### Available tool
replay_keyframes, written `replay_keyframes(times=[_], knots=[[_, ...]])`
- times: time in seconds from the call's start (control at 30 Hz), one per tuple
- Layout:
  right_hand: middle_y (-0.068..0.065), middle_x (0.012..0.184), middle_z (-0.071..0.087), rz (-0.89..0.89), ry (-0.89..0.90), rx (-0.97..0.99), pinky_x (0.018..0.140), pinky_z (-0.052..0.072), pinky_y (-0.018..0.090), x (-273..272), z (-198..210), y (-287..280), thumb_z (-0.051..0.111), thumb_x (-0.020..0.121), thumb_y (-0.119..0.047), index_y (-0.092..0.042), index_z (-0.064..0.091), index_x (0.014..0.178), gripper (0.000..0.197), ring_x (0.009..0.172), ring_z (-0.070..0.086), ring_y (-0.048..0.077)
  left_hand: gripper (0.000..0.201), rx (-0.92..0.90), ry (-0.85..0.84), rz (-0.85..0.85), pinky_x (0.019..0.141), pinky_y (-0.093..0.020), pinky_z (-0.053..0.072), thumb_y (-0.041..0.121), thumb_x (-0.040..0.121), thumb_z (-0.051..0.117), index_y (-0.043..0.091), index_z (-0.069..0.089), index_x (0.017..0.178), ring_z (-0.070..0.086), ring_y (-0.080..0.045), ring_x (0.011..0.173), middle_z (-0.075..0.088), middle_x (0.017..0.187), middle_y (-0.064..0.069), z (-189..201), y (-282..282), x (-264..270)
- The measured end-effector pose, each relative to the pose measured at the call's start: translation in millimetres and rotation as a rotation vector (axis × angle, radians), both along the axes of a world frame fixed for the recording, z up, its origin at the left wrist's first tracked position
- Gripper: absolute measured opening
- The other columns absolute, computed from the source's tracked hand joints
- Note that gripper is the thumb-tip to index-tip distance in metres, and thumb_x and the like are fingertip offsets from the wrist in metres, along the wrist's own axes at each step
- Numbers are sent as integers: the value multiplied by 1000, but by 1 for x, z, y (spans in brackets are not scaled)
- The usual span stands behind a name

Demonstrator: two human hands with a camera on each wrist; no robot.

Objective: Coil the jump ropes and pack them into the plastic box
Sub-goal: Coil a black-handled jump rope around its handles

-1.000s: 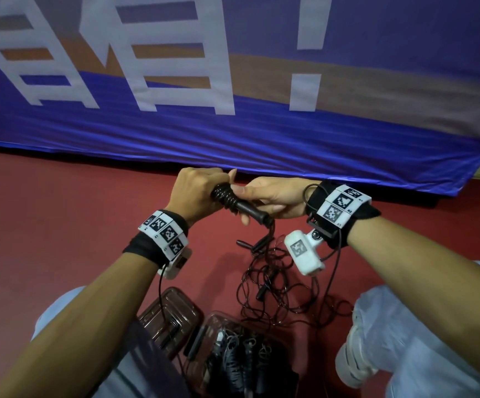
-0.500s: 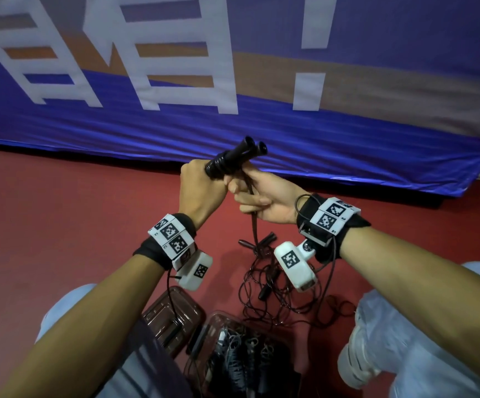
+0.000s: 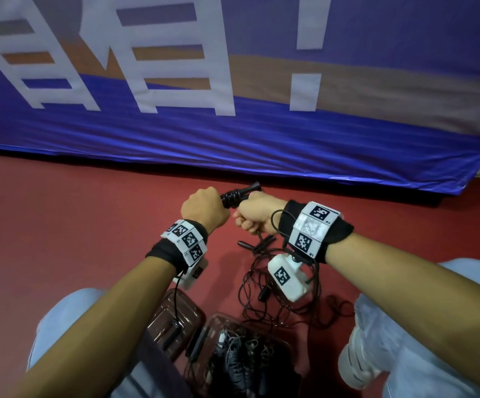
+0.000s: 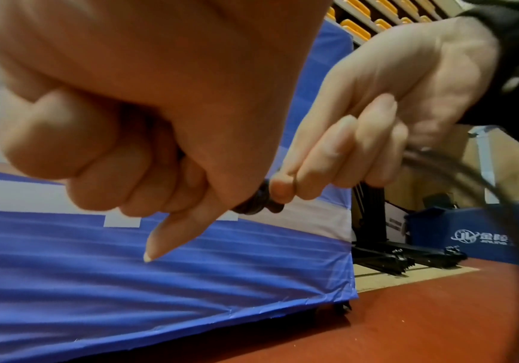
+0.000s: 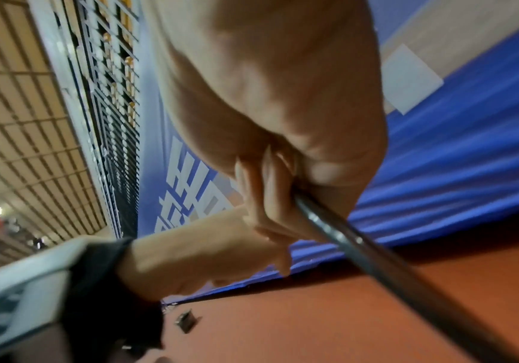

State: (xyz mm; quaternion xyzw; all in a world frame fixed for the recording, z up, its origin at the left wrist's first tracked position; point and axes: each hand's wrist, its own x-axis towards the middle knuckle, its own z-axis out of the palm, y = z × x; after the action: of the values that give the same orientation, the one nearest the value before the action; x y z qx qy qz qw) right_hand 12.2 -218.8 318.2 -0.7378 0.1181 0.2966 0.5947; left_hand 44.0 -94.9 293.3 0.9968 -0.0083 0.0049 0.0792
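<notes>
My left hand (image 3: 204, 208) grips the black handles of a jump rope (image 3: 237, 195), with a few turns of black cord wound around them. Close on its right, my right hand (image 3: 254, 215) holds the same rope's cord (image 5: 329, 221), fingers curled round it, and the cord runs down from the fist. In the left wrist view the wound handles (image 4: 256, 202) show between both fists. A tangle of loose black ropes (image 3: 279, 294) lies on the red floor below my hands. The clear plastic box (image 3: 279, 344) sits between my knees with several coiled ropes inside.
The box's clear lid (image 3: 175, 320) lies on the floor left of the box, a black handle resting on it. A blue padded banner wall (image 3: 233, 133) stands just beyond my hands. My knees and a white shoe (image 3: 356, 366) flank the box.
Both hands have come down from a raised position, and the handles have tipped over from pointing up-right. More cord is wound around the handles than a second ago.
</notes>
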Motion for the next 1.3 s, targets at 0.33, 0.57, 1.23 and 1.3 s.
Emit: replay_keyframes(times=[0.33,0.57,1.23,1.3], knots=[[8,93,67,293,-608,-923,70,51,36,2,-3,-39,63,101,-27,-12,73,102,18,84,67,32,23,142,178,-148,68,-35,49,23,87,62,11,61,107,59,-25,76,52,75,-1,-1,-9,0],[-5,66,51,470,-800,-977,62,35,30,5,8,-47,81,84,-40,-12,70,86,30,70,58,28,29,249,242,-292,70,-35,46,24,87,60,10,60,113,59,-28,83,60,95,-7,0,1,1],[16,67,57,631,-562,-329,64,29,36,4,26,-59,79,80,-58,-9,75,87,50,59,37,31,22,386,-496,-933,41,-28,37,16,77,80,15,61,66,59,-28,46,60,58,1,33,31,12],[16,66,42,640,-490,-247,58,21,36,4,31,-60,78,83,-55,-15,79,89,41,58,24,26,20,281,-631,-956,40,-27,32,18,86,74,13,62,70,59,-26,46,58,58,0,36,32,12]])
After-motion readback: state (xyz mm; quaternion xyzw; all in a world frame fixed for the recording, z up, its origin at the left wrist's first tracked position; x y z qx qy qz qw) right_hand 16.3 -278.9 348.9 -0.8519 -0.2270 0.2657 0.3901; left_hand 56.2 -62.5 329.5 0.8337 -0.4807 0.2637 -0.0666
